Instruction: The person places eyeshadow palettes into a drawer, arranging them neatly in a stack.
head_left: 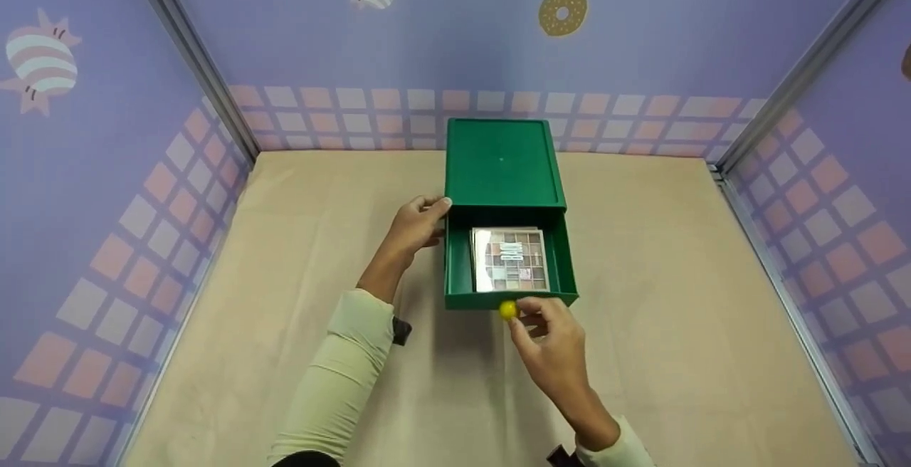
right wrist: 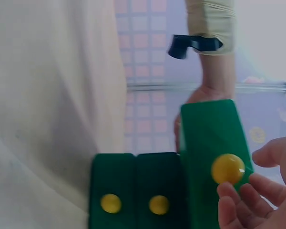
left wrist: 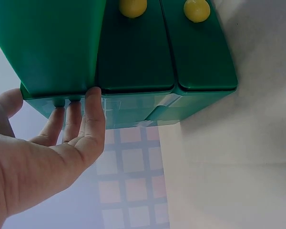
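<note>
A green drawer cabinet (head_left: pixel 501 161) has its top drawer (head_left: pixel 459 268) pulled out toward me. Inside lies a clear-lidded makeup palette (head_left: pixel 509 260) with a grid of small pans; edges beneath it suggest more of them stacked. At the drawer front, my right hand (head_left: pixel 555 346) pinches a round yellow knob (head_left: pixel 508 310) between thumb and index finger. My left hand (head_left: pixel 414 226) steadies the cabinet's left side near its front corner, thumb at the top edge. In the left wrist view the left fingertips (left wrist: pixel 93 95) press the side wall with fairly straight fingers.
Two lower drawers are closed, with yellow knobs (right wrist: pixel 110 203) on their fronts. The cabinet stands on a beige cloth-covered table (head_left: pixel 341 189), close to the patterned back wall (head_left: pixel 462 33). Side walls (head_left: pixel 92 225) with metal edges enclose the table left and right.
</note>
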### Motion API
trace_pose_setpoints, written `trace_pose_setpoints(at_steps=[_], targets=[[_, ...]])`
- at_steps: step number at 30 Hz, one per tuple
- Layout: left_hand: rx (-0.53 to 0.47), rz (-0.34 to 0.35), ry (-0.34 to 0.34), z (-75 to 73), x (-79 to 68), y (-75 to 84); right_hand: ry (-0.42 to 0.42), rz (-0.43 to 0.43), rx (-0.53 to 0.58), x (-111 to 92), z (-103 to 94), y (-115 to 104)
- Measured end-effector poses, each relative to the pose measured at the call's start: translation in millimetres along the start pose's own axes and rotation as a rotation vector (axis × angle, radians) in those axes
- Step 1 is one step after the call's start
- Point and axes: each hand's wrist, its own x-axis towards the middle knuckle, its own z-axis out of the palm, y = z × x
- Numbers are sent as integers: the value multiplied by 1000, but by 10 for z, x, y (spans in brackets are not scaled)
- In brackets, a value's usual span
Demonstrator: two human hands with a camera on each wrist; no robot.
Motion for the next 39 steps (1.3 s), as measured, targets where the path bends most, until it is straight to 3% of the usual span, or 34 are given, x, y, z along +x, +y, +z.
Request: trace_pose_setpoints(at_steps=[8,20,39], targets=[[10,9,-5,-2,-13,-2,64,9,-17,-33,153,47],[-9,6,2,3,3,-10,92,-22,-19,27,174,66],[-7,-14,3,10,11,6,163,-91,-35,501,313,190]])
